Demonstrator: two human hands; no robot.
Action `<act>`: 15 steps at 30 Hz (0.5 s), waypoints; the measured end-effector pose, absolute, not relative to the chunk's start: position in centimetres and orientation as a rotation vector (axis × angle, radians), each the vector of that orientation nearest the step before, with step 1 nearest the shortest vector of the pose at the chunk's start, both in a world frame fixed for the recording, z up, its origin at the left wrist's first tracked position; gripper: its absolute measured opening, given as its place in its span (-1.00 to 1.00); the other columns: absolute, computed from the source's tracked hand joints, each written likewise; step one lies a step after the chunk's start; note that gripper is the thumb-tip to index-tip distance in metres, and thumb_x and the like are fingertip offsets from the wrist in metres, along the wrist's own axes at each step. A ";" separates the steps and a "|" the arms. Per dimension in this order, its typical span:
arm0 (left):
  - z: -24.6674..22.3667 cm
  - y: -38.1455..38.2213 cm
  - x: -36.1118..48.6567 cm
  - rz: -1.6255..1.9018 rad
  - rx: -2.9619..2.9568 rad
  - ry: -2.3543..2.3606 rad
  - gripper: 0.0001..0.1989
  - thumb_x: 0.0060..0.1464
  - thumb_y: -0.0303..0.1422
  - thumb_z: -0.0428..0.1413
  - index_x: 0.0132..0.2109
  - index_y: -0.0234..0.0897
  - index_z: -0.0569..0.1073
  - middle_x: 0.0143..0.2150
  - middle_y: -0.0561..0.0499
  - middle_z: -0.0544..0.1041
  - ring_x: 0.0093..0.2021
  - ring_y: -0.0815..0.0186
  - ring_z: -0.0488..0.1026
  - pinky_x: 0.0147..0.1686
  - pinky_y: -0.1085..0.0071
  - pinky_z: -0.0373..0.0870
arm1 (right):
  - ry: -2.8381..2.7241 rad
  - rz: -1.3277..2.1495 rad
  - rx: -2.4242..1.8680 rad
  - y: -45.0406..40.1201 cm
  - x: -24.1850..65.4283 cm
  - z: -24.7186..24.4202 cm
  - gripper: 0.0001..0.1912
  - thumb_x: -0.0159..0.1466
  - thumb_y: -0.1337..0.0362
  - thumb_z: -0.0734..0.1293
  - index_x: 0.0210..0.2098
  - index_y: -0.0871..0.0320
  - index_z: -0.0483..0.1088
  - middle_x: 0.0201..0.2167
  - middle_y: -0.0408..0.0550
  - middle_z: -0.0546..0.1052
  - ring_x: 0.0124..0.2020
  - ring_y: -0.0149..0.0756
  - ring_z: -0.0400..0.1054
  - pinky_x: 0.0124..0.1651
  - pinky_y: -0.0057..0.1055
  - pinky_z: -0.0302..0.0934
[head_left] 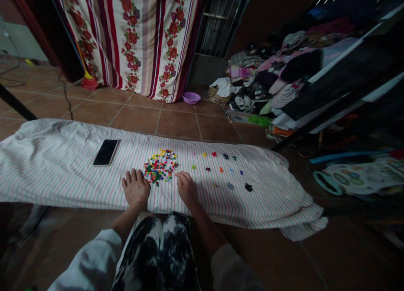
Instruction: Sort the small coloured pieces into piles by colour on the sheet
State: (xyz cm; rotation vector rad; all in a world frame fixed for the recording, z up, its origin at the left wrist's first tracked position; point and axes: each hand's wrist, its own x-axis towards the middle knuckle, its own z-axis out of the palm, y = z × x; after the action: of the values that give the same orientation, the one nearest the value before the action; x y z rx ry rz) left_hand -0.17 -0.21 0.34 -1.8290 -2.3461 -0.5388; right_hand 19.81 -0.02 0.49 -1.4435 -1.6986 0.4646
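A mixed heap of small coloured pieces [160,166] lies on the striped cloth [75,177] in front of me. My left hand [135,187] rests flat on the cloth at the heap's lower left, fingers spread, holding nothing. Just right of the heap is my right hand [187,188], its fingers curled and the thumb and index finger drawn together; whatever they hold, if anything, is too small to make out. Farther right, little single-colour groups lie in rows, among them red pieces [214,154], a green group [193,167], orange pieces [221,169], grey pieces [230,185] and black pieces [248,187].
A phone [106,152] lies on the cloth to the left. Beyond, on the tiled floor, are a purple basin [191,98], a red broom [89,82] and a large clothes pile [261,74]. A flowered curtain [145,38] hangs behind.
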 end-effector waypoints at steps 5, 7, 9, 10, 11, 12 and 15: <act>0.5 -0.2 -0.1 -0.525 -1.824 -2.353 -0.52 0.14 -0.34 -0.17 0.16 -0.41 0.33 0.24 -0.26 0.30 0.30 -0.05 0.09 0.24 -0.02 -0.01 | -1.762 0.411 -1.549 3.8 18.6 0.3 -0.62 0.24 0.45 0.12 -0.11 0.12 0.50 -0.15 0.00 0.50 -0.05 -0.27 0.33 0.07 -0.36 0.19; 0.5 -0.1 -0.1 -0.525 -1.821 -2.361 -0.52 0.13 -0.34 -0.15 0.16 -0.40 0.34 0.25 -0.25 0.30 0.30 -0.04 0.09 0.24 -0.02 -0.01 | -1.772 0.380 -1.659 5.4 18.5 0.6 -0.63 0.26 0.45 0.13 -0.11 0.12 0.50 -0.17 -0.01 0.50 -0.06 -0.28 0.33 0.08 -0.39 0.16; 0.6 -0.1 -0.1 -0.525 -1.814 -2.369 -0.52 0.13 -0.35 -0.15 0.16 -0.39 0.34 0.25 -0.25 0.29 0.30 -0.04 0.10 0.24 -0.02 -0.01 | -1.801 0.354 -1.761 6.7 18.4 1.2 -0.65 0.28 0.42 0.15 -0.11 0.11 0.51 -0.17 0.00 0.49 -0.06 -0.28 0.32 0.07 -0.41 0.14; 0.6 -0.1 0.0 -0.523 -1.812 -2.372 -0.51 0.13 -0.35 -0.15 0.16 -0.39 0.34 0.25 -0.25 0.29 0.30 -0.04 0.10 0.24 -0.02 -0.01 | -1.822 0.345 -1.806 7.3 18.4 1.4 -0.66 0.28 0.41 0.16 -0.10 0.10 0.51 -0.17 0.01 0.49 -0.06 -0.28 0.32 0.06 -0.42 0.14; 0.5 -0.1 0.0 -0.522 -1.811 -2.373 -0.51 0.13 -0.35 -0.15 0.16 -0.39 0.34 0.26 -0.25 0.29 0.30 -0.04 0.10 0.25 -0.02 -0.02 | -1.843 0.339 -1.848 7.8 18.3 1.6 -0.67 0.29 0.39 0.17 -0.09 0.09 0.51 -0.16 0.01 0.49 -0.06 -0.28 0.32 0.05 -0.43 0.13; 0.5 -0.1 0.0 -0.523 -1.811 -2.374 -0.51 0.13 -0.35 -0.15 0.17 -0.40 0.34 0.26 -0.25 0.29 0.30 -0.05 0.10 0.25 -0.02 -0.02 | -1.864 0.335 -1.887 8.3 18.2 1.8 -0.67 0.29 0.38 0.17 -0.08 0.08 0.50 -0.16 0.01 0.48 -0.07 -0.28 0.32 0.04 -0.44 0.13; 0.4 -0.1 0.0 -0.538 -1.818 -2.376 -0.50 0.12 -0.36 -0.14 0.18 -0.40 0.33 0.26 -0.26 0.28 0.31 -0.05 0.08 0.26 -0.03 -0.03 | -1.919 0.336 -1.978 9.3 17.9 2.1 -0.67 0.31 0.35 0.17 -0.05 0.07 0.49 -0.17 0.02 0.48 -0.08 -0.29 0.32 0.01 -0.45 0.11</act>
State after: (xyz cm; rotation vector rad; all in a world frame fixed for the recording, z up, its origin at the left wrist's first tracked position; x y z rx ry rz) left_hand -0.01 -0.14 0.44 -1.8184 -2.3765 -0.5377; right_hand 17.90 9.26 2.07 -1.9782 -1.9186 0.3361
